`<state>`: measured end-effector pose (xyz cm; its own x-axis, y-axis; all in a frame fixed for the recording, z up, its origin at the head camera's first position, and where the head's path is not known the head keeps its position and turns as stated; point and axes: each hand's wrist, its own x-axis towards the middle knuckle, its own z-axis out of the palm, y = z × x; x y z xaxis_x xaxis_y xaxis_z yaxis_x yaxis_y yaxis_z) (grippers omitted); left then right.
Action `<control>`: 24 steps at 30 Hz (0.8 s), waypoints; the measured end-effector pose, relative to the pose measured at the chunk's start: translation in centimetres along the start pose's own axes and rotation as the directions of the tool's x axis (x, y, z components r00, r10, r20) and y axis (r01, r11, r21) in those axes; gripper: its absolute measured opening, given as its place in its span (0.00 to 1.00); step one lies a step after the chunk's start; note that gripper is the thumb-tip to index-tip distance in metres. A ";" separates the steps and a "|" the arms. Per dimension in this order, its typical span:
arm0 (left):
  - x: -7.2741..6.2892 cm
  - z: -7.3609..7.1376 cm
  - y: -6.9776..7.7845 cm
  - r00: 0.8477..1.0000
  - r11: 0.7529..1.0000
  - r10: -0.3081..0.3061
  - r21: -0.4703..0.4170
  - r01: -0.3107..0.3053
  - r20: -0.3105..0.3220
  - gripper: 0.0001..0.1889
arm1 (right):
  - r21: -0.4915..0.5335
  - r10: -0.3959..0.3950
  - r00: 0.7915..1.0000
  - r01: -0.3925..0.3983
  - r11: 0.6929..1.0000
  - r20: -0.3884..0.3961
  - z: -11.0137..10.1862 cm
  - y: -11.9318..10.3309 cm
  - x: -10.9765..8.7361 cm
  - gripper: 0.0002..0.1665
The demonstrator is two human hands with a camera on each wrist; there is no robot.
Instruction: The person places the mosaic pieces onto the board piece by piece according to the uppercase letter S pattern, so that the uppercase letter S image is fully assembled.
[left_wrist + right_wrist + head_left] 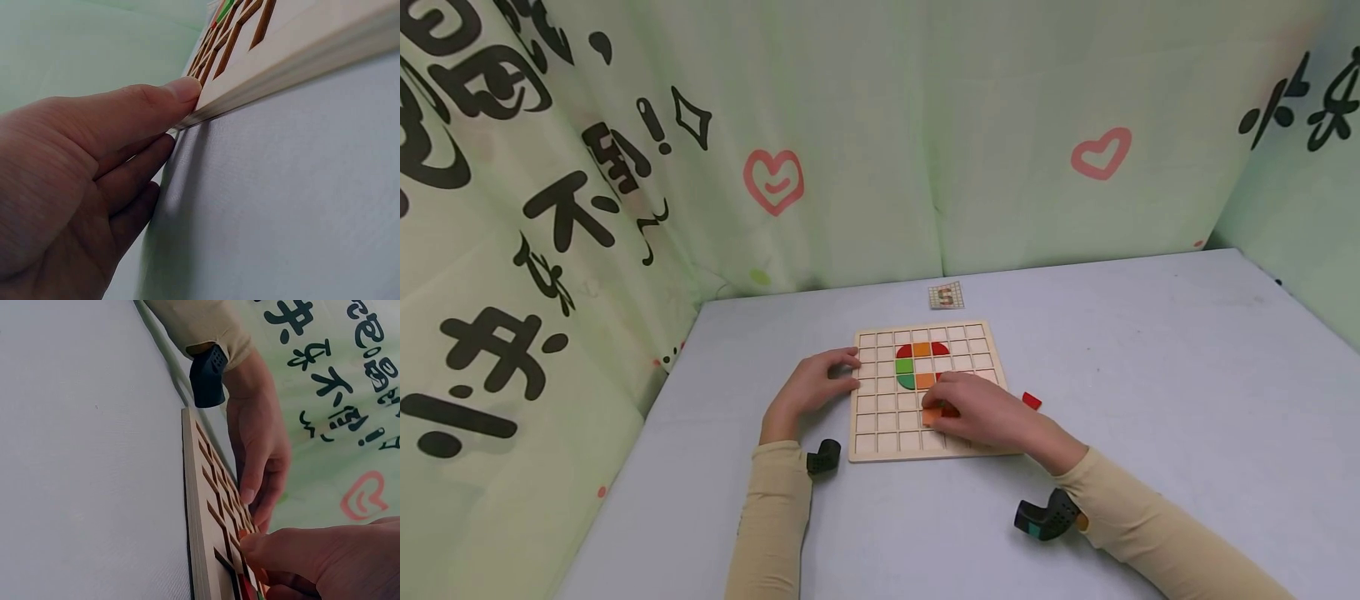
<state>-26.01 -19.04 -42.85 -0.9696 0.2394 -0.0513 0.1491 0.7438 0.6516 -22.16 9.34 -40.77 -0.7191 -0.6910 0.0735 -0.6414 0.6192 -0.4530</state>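
A wooden grid board lies flat on the table. My left hand rests against its left edge; in the left wrist view the thumb touches the rim, with the other fingers loosely bent beside it. Over the lower middle of the grid, my right hand pinches an orange piece between thumb and fingers. Something red shows beneath those fingers, partly hidden. Farther up the grid sit red quarter-rounds, an orange square, a light green square, a dark green quarter-round and another orange square.
Right of the board lies a loose red piece. Behind it is a small card with a coloured grid pattern. A pale cloth covers the table, and a printed curtain hangs behind and at the sides.
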 end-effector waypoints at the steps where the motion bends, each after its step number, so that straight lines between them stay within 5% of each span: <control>1: 0.0 0.0 0.0 1.000 1.000 -0.001 0.001 0.001 0.001 0.15 | -0.003 -0.003 1.000 0.003 1.000 0.000 0.0 0.0 0.0 0.07; 24: -0.1 0.0 0.1 1.000 1.000 -0.023 0.006 0.022 0.015 0.16 | -0.069 -0.032 0.999 0.030 0.997 -0.037 0.6 0.1 0.1 0.08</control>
<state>-25.95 -18.97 -42.73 -0.9697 0.2318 -0.0773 0.1284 0.7526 0.6458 -22.09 9.12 -41.30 -0.7074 -0.6963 0.1210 -0.6793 0.6227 -0.3883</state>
